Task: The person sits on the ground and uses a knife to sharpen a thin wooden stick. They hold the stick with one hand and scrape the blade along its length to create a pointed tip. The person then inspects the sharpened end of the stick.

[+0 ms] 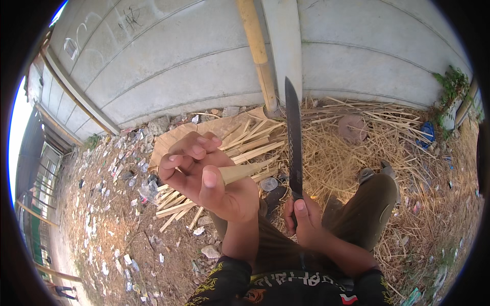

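My right hand (305,219) is wrapped round the handle of a large knife (294,137). Its long dark blade points up and away from me, with a row of marks along it. To the left, my left hand (214,183) is raised with the palm turned up and the fingers curled apart. A pale bamboo strip (240,172) lies in the crook of its thumb, its tapered end pointing right toward the blade. Blade and strip are apart. Beyond and beneath the left hand lies a pile of split bamboo strips (255,145).
Straw-like bamboo shavings (326,158) cover the ground by my bent knee (370,204). A round block (353,127) sits among them, with a blue object (426,133) to its right. A bamboo pole (259,61) leans on the grey wall (178,61). Litter (117,178) is scattered leftward.
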Motion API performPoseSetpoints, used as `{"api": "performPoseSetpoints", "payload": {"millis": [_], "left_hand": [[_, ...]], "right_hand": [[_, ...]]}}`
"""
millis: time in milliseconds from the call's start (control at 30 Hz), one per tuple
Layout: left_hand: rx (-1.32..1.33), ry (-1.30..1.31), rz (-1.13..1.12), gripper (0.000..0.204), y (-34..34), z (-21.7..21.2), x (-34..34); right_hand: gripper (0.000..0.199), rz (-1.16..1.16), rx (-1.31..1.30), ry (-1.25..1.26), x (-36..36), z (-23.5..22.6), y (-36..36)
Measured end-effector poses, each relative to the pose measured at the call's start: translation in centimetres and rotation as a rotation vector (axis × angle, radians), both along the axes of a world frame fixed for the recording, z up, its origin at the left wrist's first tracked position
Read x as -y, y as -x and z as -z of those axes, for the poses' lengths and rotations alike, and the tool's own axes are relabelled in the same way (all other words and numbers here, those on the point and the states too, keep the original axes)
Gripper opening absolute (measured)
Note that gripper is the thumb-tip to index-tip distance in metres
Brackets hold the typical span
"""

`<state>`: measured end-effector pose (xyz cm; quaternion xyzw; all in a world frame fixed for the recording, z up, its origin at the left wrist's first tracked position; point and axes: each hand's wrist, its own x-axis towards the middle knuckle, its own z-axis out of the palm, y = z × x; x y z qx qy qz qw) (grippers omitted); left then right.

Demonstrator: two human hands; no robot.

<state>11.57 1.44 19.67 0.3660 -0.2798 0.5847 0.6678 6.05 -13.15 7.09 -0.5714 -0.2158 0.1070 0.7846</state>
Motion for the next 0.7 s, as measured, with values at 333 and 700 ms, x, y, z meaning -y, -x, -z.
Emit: {"api": "performPoseSetpoints", "payload": {"millis": [333, 700], "left_hand": [[-0.209, -0.285, 0.202, 0.04, -0.4, 0.2, -2.6], [-0.232, -0.095, -0.201, 0.036, 0.5, 0.7, -0.4]], "right_hand": [[0.045, -0.052, -0.238, 0.055, -0.5, 0.7, 0.8], [0.049, -0.207, -0.33, 0.183, 0.5, -1.6, 0.1]]}}
